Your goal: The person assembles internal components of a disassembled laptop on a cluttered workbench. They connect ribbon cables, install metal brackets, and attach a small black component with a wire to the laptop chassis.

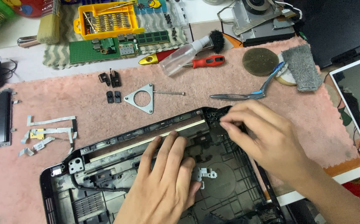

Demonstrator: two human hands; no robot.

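Note:
A black plastic laptop base shell (117,139) lies open on a pink fluffy mat (84,108), its ribbed inside facing up. My left hand (165,178) rests flat on the shell's middle, fingers pointing toward the far rim beside a pale strip (146,141). My right hand (263,137) reaches to the shell's far right corner, fingertips pinched together at the corner; what they pinch is too small to see. A small metal bracket (205,173) sits by my left hand's little finger.
On the mat lie metal tweezers (238,96), a triangular metal plate (141,98), a thin rod (169,93), small black clips (112,87), ribbon cables (49,130) and a black strip (4,118). Behind are a red screwdriver (207,62), spray bottle (184,54), green circuit board (101,49), yellow box (107,18), brush (49,23).

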